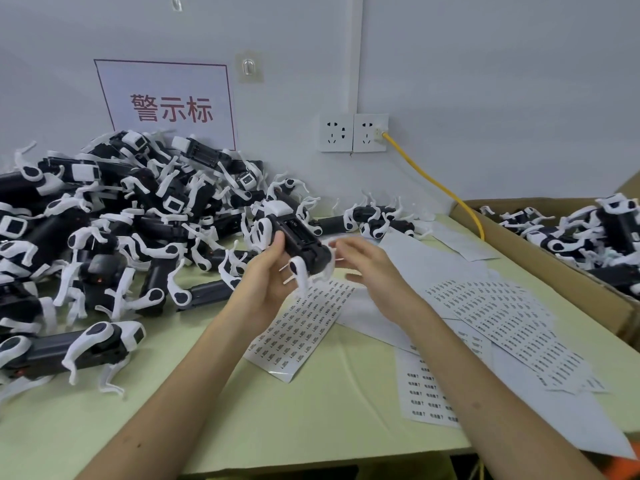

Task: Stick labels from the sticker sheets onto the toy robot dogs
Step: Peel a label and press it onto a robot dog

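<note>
My left hand [268, 271] grips a black and white toy robot dog [294, 237], belly up, above the table's middle. My right hand [363, 263] hovers just right of the dog, fingers loosely spread and blurred; whether a label sits on a fingertip I cannot tell. Below the hands lies a sticker sheet [298, 327] printed with rows of small labels. More sticker sheets [502, 317] spread to the right, partly under my right forearm.
A big heap of robot dogs [121, 220] fills the table's left and back. A cardboard box [554, 258] at the right holds more dogs. A yellow cable [436, 183] runs from the wall sockets [353, 132]. A pale green table [311, 410] lies under everything.
</note>
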A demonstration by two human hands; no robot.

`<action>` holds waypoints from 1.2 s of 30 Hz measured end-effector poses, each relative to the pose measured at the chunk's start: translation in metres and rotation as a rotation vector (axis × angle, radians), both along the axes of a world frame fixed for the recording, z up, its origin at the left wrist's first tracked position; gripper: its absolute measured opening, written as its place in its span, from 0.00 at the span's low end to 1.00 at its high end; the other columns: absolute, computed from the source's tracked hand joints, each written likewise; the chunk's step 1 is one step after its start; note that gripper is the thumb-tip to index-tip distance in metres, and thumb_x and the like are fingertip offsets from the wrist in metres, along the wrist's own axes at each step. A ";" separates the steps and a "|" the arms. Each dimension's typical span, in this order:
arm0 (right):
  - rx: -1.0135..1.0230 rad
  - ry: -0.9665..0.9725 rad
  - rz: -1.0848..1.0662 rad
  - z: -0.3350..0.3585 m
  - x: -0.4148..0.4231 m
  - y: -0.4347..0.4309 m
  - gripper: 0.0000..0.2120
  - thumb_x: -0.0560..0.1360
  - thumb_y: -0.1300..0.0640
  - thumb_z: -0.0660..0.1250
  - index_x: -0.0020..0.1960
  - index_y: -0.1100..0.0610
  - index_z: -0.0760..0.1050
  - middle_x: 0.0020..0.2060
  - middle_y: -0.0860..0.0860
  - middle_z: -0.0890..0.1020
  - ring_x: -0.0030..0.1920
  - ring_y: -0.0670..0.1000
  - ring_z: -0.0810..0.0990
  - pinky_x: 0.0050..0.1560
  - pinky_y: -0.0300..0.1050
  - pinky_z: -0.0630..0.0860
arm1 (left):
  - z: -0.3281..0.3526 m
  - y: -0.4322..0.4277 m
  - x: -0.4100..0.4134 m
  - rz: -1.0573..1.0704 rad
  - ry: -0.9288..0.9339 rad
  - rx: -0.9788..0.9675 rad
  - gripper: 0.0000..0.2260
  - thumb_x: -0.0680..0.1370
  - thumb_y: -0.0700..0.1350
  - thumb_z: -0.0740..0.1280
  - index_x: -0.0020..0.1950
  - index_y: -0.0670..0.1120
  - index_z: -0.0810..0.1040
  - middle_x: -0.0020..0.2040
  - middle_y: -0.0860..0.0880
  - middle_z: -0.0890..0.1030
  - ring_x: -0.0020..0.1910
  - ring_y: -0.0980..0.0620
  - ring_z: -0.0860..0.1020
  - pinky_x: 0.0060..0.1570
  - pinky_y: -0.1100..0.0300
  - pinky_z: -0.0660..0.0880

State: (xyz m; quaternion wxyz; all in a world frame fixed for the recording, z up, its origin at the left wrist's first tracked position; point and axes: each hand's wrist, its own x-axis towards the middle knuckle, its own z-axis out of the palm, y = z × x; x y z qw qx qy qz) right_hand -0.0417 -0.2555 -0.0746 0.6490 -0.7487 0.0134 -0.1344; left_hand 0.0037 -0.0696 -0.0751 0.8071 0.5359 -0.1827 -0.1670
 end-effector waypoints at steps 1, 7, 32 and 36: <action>-0.211 0.042 -0.093 -0.005 0.003 -0.002 0.13 0.81 0.49 0.67 0.64 0.52 0.78 0.59 0.50 0.82 0.62 0.54 0.79 0.59 0.47 0.74 | 0.001 0.001 0.001 0.025 0.032 -0.016 0.21 0.79 0.60 0.63 0.61 0.48 0.85 0.62 0.44 0.85 0.64 0.45 0.82 0.64 0.50 0.73; -0.871 0.315 -0.171 -0.026 0.009 -0.007 0.31 0.76 0.42 0.71 0.75 0.48 0.66 0.70 0.49 0.73 0.71 0.54 0.69 0.68 0.53 0.61 | -0.001 0.008 0.005 0.073 0.135 -0.035 0.19 0.84 0.59 0.60 0.65 0.49 0.81 0.59 0.49 0.86 0.51 0.55 0.86 0.55 0.56 0.75; -0.628 -0.129 -0.091 -0.011 0.002 0.003 0.10 0.75 0.56 0.74 0.45 0.41 0.78 0.54 0.45 0.79 0.53 0.43 0.75 0.49 0.26 0.65 | 0.008 0.004 -0.010 -0.106 0.151 -0.115 0.23 0.85 0.57 0.60 0.61 0.40 0.83 0.54 0.44 0.86 0.43 0.49 0.86 0.35 0.62 0.80; -0.629 -0.148 -0.036 -0.012 0.000 0.007 0.13 0.73 0.52 0.76 0.43 0.36 0.75 0.50 0.39 0.79 0.51 0.38 0.77 0.49 0.29 0.67 | 0.009 0.004 -0.011 -0.100 0.141 -0.127 0.23 0.85 0.57 0.60 0.62 0.39 0.82 0.53 0.44 0.85 0.43 0.49 0.86 0.34 0.63 0.79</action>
